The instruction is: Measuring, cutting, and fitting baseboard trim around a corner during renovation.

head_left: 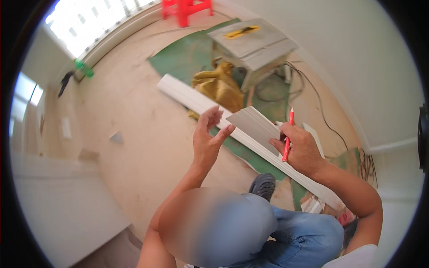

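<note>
Lap: bent legs in faded blue denim point(308, 234), with a dark grey, ridged clog point(262, 186) on one foot just beyond.
Right hand: the right hand point(304, 149) pinches a short white piece of grooved moulding point(255, 131) at its right end, between thumb and fingers.
Pencil: a slim red pencil point(289, 134) sits in the same hand, near upright, light tip up.
Left hand: the left hand point(208, 138) is spread, fingers curved and thumb apart, just beside the short piece; contact with anything below cannot be told.
Short piece: held tilted over the long white grooved strip point(183, 89); whether they touch is unclear.
Long strip: runs diagonally from upper left to lower right, across a green floor sheet point(178, 58).
Cloth: a crumpled mustard-yellow heap point(219, 85) lies just past the strip.
Bench: a low, pale grey bench point(254, 47) bears a yellow-and-black object point(242, 32); a thin dark cable point(319, 98) trails to its right.
Far edge: a red plastic stool point(185, 9).
</note>
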Demonstrator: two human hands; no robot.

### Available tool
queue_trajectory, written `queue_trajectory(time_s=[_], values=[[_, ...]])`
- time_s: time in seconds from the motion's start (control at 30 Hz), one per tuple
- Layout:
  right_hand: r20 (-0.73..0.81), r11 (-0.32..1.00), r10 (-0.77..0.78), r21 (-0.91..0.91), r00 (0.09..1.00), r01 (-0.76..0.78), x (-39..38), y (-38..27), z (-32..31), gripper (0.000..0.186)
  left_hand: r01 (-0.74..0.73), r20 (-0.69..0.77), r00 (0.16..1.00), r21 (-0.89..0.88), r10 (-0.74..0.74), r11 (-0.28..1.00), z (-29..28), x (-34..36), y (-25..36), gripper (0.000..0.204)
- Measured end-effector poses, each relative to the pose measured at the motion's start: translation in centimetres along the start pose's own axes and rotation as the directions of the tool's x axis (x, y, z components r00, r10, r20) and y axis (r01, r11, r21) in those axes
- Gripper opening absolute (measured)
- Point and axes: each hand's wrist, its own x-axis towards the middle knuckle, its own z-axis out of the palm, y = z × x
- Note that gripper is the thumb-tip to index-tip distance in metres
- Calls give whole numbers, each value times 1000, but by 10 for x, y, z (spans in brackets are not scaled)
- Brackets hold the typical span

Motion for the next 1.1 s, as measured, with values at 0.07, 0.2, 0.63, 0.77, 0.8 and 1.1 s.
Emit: queue_trajectory(time_s=[0.07,0.2,0.63,0.77,0.8,1.1], values=[[45,996,-90,4,995,90,20,-1,18,27,-102,-54,993,102,108,989,-30,8,20,57],[151,953,-304,36,941,302,64,-17,70,27,-274,23,957,398,289,876,-82,1,46,30],[448,791,-609,279,654,545,123,-81,159,27,209,-373,920,202,-122,957,-196,-114,14,25],[468,740,-657,251,591,624,167,-114,183,24,308,-569,776,-34,-272,951,-246,-154,-13,31],[441,713,-686,247,579,656,179,-125,189,24,359,-594,741,-41,-312,932,-256,-163,-23,31],[473,492,-775,38,419,870,290,-277,230,13,510,-617,682,15,-393,860,-339,-193,-64,27]])
